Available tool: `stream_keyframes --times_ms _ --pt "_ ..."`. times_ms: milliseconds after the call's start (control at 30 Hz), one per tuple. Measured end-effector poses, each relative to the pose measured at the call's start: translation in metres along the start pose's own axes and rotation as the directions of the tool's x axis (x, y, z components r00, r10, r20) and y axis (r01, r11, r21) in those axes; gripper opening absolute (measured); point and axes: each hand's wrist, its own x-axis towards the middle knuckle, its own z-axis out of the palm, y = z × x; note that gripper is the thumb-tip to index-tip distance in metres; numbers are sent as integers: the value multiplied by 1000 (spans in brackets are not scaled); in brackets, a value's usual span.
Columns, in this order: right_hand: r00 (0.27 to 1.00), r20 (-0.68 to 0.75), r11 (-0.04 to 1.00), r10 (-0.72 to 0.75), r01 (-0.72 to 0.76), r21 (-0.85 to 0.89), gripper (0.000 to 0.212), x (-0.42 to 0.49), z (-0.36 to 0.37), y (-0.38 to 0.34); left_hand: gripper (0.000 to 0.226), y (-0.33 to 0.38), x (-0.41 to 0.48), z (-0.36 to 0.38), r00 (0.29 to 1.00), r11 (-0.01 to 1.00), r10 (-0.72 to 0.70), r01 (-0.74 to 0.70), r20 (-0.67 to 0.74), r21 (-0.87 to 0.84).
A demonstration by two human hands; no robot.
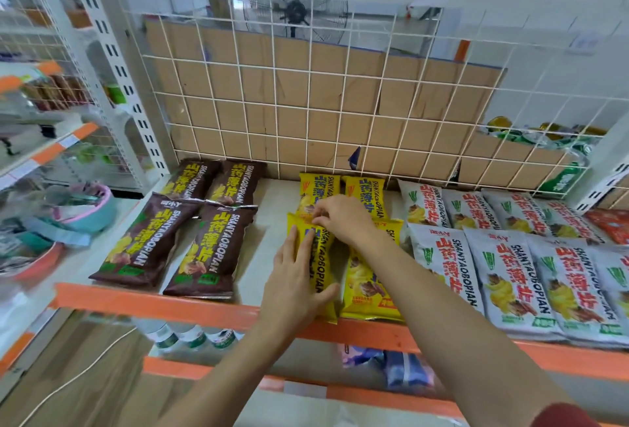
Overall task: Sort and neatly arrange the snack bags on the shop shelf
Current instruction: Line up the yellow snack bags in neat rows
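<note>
Your left hand (295,285) presses flat on the front yellow bag (315,266); your right hand (340,219) pinches its top edge, right of the brown bags (177,229).

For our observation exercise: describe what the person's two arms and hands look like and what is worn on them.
Both forearms are bare. The left hand and right hand show no gloves, rings or watch. The only clothing in view is a dark red sleeve on the right upper arm, at the lower right corner.
</note>
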Motion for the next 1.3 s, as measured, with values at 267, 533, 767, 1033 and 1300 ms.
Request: stream_keyframes --times_ms 267,533,767,1033,1300 --pt "984 175 1000 20 -16 -22 24 9 -1 -2 87 -1 -8 1 998 1000 7 -8 -60 -25" --pt "960 278 987 -16 -29 157 37 13 -8 2 87 -2 -11 1 994 999 33 -36 -103 -35" --pt "956 284 971 -73 3 240 45 22 -12 9 89 0 -6 2 992 997 48 -55 -121 -57" --pt "980 196 975 -29 -16 222 32 26 -17 7 97 1 -1 13 992 996 53 -61 -113 -70" --pt "979 202 978 22 -63 200 19 31 -7 17 108 3 -5 18 998 999 49 -49 -41 -7"
